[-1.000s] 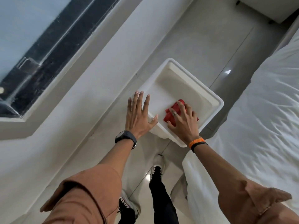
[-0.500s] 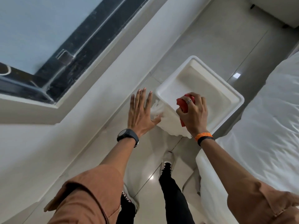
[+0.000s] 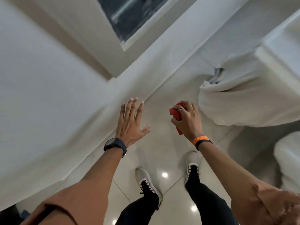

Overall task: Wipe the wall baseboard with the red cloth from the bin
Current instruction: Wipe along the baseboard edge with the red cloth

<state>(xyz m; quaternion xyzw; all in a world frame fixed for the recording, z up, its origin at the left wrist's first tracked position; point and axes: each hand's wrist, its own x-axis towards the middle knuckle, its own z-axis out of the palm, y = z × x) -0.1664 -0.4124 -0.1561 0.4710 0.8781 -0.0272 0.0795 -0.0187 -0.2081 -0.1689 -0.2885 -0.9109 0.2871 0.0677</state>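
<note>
Red cloth point(image 3: 176, 115) sits bunched in the closed right hand point(image 3: 186, 118), above the floor point(image 3: 164, 153) near the baseboard point(image 3: 123, 98). Soft, light and limp, it likely wipes best wadded against the palm; the left hand point(image 3: 130, 122) is spread and empty.

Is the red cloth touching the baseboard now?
Apart. The head view shows bare floor between the red cloth, bunched in the right hand, and the baseboard.

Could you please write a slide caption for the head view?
Right hand grips the red cloth; open left hand reaches toward the wall baseboard.
</note>
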